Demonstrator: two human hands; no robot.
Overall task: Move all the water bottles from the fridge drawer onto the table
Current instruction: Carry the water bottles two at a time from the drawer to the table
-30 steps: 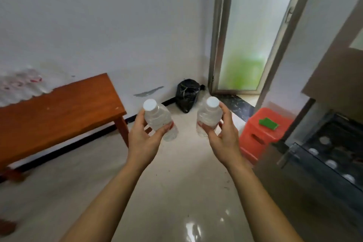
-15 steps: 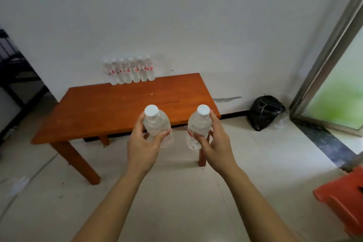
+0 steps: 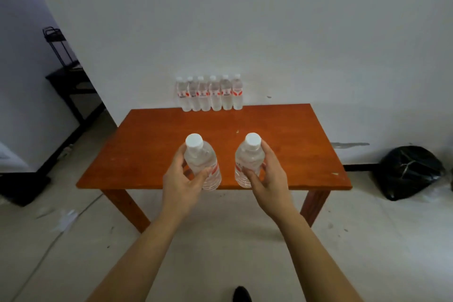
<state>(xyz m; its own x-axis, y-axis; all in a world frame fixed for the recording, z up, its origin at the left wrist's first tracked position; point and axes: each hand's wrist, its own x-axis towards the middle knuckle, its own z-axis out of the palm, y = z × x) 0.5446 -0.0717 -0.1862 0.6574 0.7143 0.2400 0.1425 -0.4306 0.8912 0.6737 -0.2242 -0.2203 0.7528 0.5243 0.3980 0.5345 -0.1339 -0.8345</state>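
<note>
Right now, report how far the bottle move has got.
Done: a row of six bottles stands at the back edge of the table. In hand: the left hand grips the left bottle and the right hand grips the right bottle, both held up, not yet set down. Left: put these two down. The fridge drawer is out of view, so I cannot tell if more remain.
</note>
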